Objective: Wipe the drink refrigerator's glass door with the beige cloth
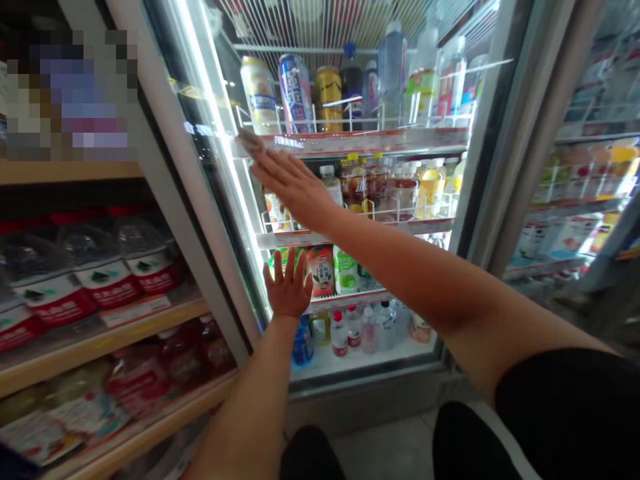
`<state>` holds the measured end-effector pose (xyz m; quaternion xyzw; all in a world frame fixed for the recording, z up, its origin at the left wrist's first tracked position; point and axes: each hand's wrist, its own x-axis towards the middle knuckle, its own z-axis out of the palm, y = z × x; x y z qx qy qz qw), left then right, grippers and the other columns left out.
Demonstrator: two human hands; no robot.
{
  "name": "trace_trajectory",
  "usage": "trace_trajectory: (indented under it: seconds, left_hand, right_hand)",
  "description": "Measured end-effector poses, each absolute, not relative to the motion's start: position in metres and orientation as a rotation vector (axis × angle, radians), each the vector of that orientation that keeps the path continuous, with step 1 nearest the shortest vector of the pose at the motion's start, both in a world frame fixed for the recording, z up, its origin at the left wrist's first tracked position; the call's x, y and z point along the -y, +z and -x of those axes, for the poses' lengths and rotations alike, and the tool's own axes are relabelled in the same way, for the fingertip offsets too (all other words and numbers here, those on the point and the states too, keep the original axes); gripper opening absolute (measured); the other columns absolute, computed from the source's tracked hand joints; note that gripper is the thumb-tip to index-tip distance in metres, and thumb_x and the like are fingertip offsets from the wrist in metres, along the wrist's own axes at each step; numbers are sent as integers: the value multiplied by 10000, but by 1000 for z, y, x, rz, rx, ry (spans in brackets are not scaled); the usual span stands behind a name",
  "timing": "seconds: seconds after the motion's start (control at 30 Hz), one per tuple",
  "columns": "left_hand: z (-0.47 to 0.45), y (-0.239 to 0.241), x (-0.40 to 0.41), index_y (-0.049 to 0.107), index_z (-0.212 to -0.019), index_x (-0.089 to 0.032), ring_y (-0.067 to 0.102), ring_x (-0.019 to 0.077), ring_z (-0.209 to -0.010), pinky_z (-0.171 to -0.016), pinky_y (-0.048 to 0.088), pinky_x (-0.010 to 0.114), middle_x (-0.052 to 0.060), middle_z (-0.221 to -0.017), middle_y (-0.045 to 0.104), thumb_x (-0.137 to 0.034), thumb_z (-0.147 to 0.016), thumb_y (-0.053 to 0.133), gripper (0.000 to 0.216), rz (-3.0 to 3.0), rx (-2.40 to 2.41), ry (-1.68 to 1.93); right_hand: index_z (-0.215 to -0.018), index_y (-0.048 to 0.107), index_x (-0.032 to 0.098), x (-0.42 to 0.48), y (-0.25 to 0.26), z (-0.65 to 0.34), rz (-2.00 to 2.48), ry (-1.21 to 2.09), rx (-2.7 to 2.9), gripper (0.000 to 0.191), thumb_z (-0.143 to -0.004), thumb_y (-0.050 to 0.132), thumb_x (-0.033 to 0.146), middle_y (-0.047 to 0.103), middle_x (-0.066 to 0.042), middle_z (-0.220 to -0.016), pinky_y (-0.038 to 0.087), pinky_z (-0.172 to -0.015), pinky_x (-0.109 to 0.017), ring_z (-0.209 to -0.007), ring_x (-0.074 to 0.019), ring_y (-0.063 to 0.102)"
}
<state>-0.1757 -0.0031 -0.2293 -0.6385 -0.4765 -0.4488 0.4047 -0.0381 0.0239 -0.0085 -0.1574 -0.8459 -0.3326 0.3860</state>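
My right hand (293, 187) reaches across to the upper left part of the glass cooler door (215, 193). Its fingers lie long and flat, pressing a small greyish piece of cloth (250, 141) at the fingertips; most of it is hidden or blurred. Lower down, my left hand (289, 285) is spread with its palm toward the same glass and holds nothing. Behind the glass, near my right hand, stand a white can (260, 93) and a blue can (296, 93). Green and red drink packs (320, 270) show beside my left hand.
Wooden shelves (165, 313) with red-labelled bottles (105, 280) stand close on the left. Inside the cooler, wire racks hold several bottles (367, 180), with small bottles (340, 333) at the bottom. Another lit cooler (565, 207) is on the right. My dark-clothed knees (313, 453) are below.
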Motion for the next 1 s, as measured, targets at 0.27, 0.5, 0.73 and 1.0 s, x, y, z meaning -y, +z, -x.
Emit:
trace_trajectory:
  seconds: [0.27,0.5,0.73,1.0]
  left_hand:
    - [174,-227,4,492,-1544,-229,53,240,-1604,-1304,28,558,115,-1581,482,-373,-1036,476,528,1560,1153,-1099]
    - [176,-229,3,518,-1527,-234,100,283,-1604,-1295,14,592,122,-1607,450,-425,-1024,468,541,1632,1262,-1159]
    - [177,-228,2,489,-1545,-243,112,298,-1606,-1291,-2,605,118,-1593,476,-403,-1013,489,556,1653,1272,-1158]
    - [175,-227,4,475,-1553,-214,74,286,-1611,-1292,-14,591,132,-1593,473,-382,-1010,480,569,1649,1265,-1138]
  right_hand:
    - [-1548,431,214,-28,-45,-16,402,-834,2209,538,-1032,319,115,354,-58,-1689,118,-1342,-456,-1602,-180,181]
    - [-1629,291,288,-55,-27,-73,404,-714,1986,652,-1010,322,88,359,27,-1682,107,-1330,-570,-1611,-230,138]
    - [-1497,518,331,-49,-66,-119,350,-793,2258,462,-1069,392,212,499,51,-1598,279,-1314,-471,-1534,-168,374]
    - [-1484,536,350,-69,-76,-181,463,-696,1841,471,-1044,414,234,516,37,-1580,304,-1294,-553,-1523,-255,398]
